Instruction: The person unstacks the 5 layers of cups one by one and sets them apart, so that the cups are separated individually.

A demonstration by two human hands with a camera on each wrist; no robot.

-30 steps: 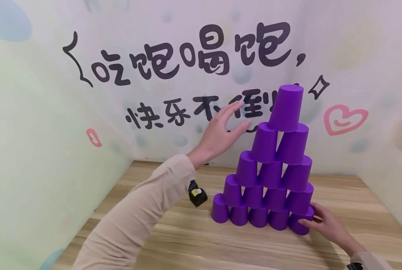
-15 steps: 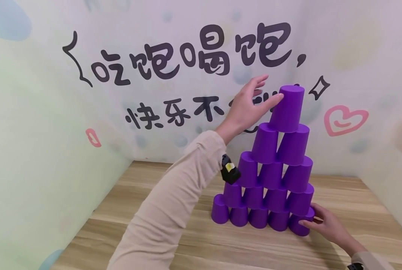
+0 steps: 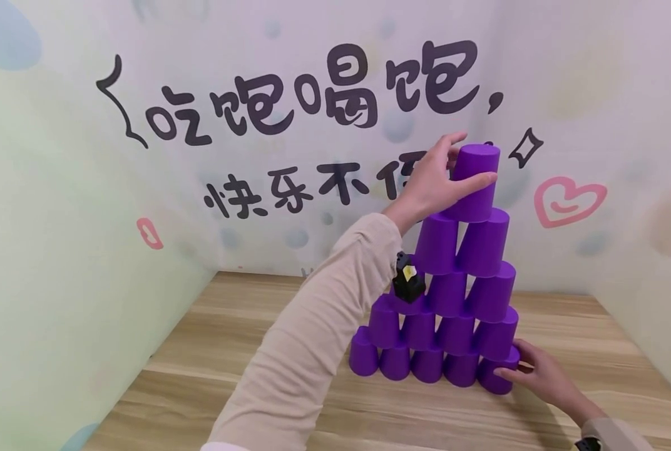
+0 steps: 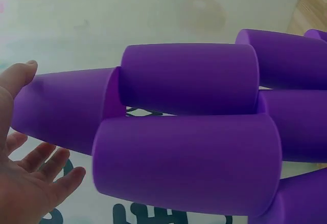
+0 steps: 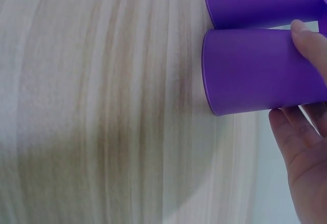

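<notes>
Purple cups, all upside down, form a tapering tower on the table; the top cup (image 3: 477,203) rests across two cups below. My left hand (image 3: 428,181) reaches around this top cup, its thumb overlapping the near side and the other fingers behind. In the left wrist view those fingers (image 4: 43,165) are spread and fairly straight alongside the cup. Low on the right, my right hand (image 3: 546,376) holds the end cup (image 5: 250,70) of the bottom row. The right thumb lies on one side, the fingertips at the opposite side.
The tower stands toward the right of a wood-grain table (image 3: 200,376). Behind it is a pale wall (image 3: 313,31) with large black characters and a pink heart (image 3: 571,202). A small black device (image 3: 409,282) on my left wrist overlaps the tower's left edge in the head view.
My left hand has moved rightward from beside the tower to the top cup, its thumb now across the cup's near side. My right hand stays at the bottom right cup.
</notes>
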